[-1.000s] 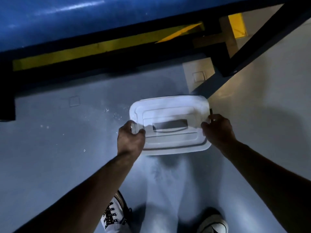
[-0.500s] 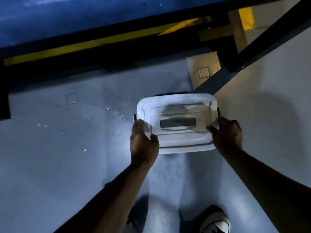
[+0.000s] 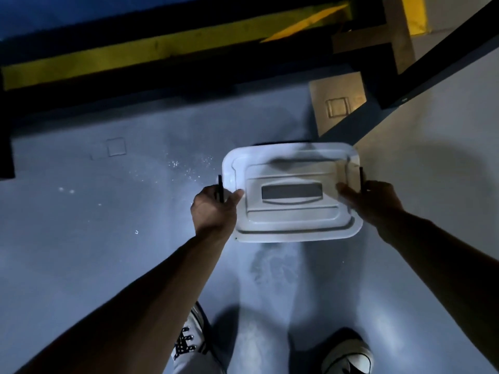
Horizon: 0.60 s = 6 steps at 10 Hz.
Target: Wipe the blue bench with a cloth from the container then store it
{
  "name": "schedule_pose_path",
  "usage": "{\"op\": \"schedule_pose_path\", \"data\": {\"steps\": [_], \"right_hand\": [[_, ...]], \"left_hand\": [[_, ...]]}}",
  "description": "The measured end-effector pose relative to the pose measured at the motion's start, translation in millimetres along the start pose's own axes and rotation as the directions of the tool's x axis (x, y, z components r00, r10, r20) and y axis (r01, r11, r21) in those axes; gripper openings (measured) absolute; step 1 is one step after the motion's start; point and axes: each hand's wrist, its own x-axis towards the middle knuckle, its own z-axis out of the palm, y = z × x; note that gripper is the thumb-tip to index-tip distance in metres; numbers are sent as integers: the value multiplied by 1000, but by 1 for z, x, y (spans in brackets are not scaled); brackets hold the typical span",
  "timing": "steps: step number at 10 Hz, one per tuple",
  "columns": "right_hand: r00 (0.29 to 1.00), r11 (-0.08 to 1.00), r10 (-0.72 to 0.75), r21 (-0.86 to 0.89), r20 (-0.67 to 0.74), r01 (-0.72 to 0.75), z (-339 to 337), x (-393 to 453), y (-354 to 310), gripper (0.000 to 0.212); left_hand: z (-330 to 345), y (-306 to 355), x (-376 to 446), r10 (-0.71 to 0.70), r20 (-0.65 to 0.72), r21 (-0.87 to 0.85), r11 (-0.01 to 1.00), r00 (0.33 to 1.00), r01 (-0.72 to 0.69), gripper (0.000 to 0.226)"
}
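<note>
A white plastic container (image 3: 291, 217) with its lid on and a grey recessed handle in the middle is held over the grey floor. My left hand (image 3: 214, 209) grips its left edge at a black side clip, thumb on the lid. My right hand (image 3: 375, 201) grips the right edge by the other black clip. The blue bench (image 3: 40, 17) shows only as a dark blue strip at the top left. No cloth is visible; the container's inside is hidden by the lid.
A black frame with a yellow stripe (image 3: 135, 58) runs under the bench. A dark diagonal beam (image 3: 432, 68) crosses the upper right. My two white shoes (image 3: 348, 357) stand on the grey floor (image 3: 81, 238) below the container.
The container has stayed between both hands while the view shifted closer and slightly left. My left hand moved up onto the left clip; the bench slid toward the top edge.
</note>
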Motion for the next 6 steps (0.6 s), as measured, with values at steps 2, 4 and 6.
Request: {"op": "schedule_pose_path", "data": {"steps": [2,4,6], "right_hand": [[985,981,-31,-192,-169,-2,8,11,6,46],[947,981,-70,-194,-313,8,23,14,11,46],[978,981,-11,-191,-209,-30,11,10,1,49]], "left_hand": [[7,13,2,-59,-139,13,998,988,62,41],[13,15,0,-12,-205,101,994,979,33,38],[3,15,4,-22,-104,54,998,994,27,41]]}}
